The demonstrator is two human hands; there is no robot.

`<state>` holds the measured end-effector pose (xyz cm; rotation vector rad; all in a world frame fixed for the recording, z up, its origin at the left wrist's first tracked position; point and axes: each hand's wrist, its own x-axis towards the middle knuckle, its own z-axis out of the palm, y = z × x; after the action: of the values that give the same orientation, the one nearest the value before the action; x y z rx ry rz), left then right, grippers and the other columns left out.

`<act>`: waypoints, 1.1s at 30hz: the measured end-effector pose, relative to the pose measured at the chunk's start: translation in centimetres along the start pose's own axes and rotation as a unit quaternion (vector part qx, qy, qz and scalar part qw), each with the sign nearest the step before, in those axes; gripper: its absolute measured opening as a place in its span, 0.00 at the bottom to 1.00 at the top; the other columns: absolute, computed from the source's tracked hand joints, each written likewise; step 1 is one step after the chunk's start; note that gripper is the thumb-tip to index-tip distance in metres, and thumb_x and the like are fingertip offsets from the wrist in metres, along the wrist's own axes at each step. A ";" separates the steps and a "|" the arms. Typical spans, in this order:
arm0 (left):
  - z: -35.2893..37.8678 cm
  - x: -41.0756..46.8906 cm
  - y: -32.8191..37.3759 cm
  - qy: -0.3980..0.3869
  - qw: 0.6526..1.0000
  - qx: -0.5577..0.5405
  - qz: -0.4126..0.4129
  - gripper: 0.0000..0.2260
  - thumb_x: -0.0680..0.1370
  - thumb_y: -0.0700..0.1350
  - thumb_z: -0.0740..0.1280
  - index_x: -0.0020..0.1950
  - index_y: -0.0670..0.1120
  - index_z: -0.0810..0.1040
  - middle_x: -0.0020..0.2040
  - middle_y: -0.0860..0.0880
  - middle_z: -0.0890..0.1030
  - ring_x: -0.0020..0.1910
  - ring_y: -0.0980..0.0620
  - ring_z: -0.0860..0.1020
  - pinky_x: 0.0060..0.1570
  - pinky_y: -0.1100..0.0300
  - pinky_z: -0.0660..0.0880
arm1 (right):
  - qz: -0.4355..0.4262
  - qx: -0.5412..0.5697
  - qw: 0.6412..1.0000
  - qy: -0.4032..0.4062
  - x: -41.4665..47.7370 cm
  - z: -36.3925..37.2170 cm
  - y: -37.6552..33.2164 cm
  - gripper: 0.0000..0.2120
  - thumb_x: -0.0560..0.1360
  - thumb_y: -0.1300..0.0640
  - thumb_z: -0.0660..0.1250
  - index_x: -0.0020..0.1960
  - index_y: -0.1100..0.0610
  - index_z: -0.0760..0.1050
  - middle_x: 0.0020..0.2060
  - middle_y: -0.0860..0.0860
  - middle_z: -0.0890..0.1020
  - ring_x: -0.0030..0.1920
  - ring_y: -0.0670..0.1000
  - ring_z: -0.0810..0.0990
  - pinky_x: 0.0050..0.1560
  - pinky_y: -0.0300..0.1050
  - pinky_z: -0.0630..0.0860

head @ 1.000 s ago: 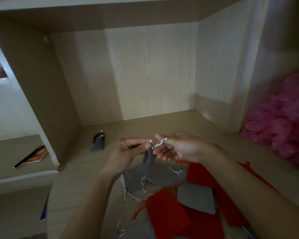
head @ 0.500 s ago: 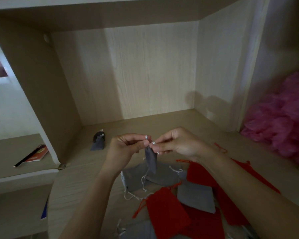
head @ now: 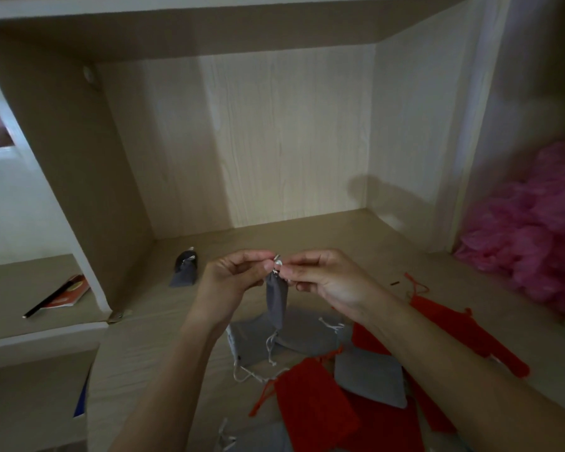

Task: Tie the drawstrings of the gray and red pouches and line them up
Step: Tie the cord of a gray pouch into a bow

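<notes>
So the gray pouch (head: pixel 276 301) hangs straight down from the pinch, long axis vertical, over the loose pile (head: pixel 366 376) of gray and red ones. The left hand (head: pixel 232 282) and right hand (head: pixel 327 278) meet at its neck, equally near, each pinching the white drawstring (head: pixel 277 261) with fingertips almost touching. Looks like mid-knot, but the string's too tiny to say for sure. One tied pouch (head: pixel 185 270) sits back-left on the shelf (head: pixel 307 236), so I'd guess the line starts there.
</notes>
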<state>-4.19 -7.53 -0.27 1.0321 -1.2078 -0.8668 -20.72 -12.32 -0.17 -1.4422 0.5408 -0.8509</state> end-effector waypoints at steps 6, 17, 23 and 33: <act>-0.6 0.3 0.1 0.000 0.997 0.000 -0.077 0.05 0.67 0.40 0.70 0.41 0.45 0.84 0.33 0.50 0.82 0.31 0.58 0.76 0.37 0.68 0.76 | -0.135 -0.062 0.986 0.073 0.0 1.7 0.9 0.08 0.71 0.69 0.70 0.43 0.58 0.81 0.36 0.45 0.85 0.40 0.41 0.82 0.44 0.32 0.76; -0.5 0.0 0.0 -0.090 0.983 -0.051 -0.149 0.08 0.77 0.39 0.62 0.41 0.40 0.78 0.31 0.49 0.75 0.27 0.59 0.71 0.28 0.69 0.71 | -0.256 -0.258 0.923 0.126 0.3 1.5 1.1 0.06 0.70 0.66 0.72 0.43 0.56 0.84 0.40 0.49 0.84 0.42 0.45 0.82 0.46 0.38 0.78; -1.0 -0.1 0.5 -0.083 0.979 -0.100 -0.158 0.07 0.69 0.39 0.65 0.36 0.41 0.83 0.28 0.48 0.75 0.25 0.59 0.71 0.25 0.69 0.71 | -0.363 -0.446 0.811 0.104 0.2 1.7 0.7 0.03 0.72 0.63 0.68 0.44 0.60 0.81 0.40 0.51 0.81 0.42 0.43 0.76 0.45 0.27 0.69; -0.5 -0.3 0.5 -0.055 0.995 0.007 -0.086 0.05 0.72 0.33 0.67 0.43 0.38 0.83 0.30 0.45 0.81 0.27 0.56 0.77 0.30 0.68 0.74 | -0.347 -0.426 0.826 0.124 0.2 0.8 0.4 0.02 0.67 0.61 0.74 0.40 0.57 0.84 0.35 0.50 0.83 0.39 0.44 0.78 0.40 0.32 0.73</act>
<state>-3.73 -7.02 0.08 1.1237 -1.2318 -1.0624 -19.92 -12.01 -0.51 -2.4534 0.6349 -1.4975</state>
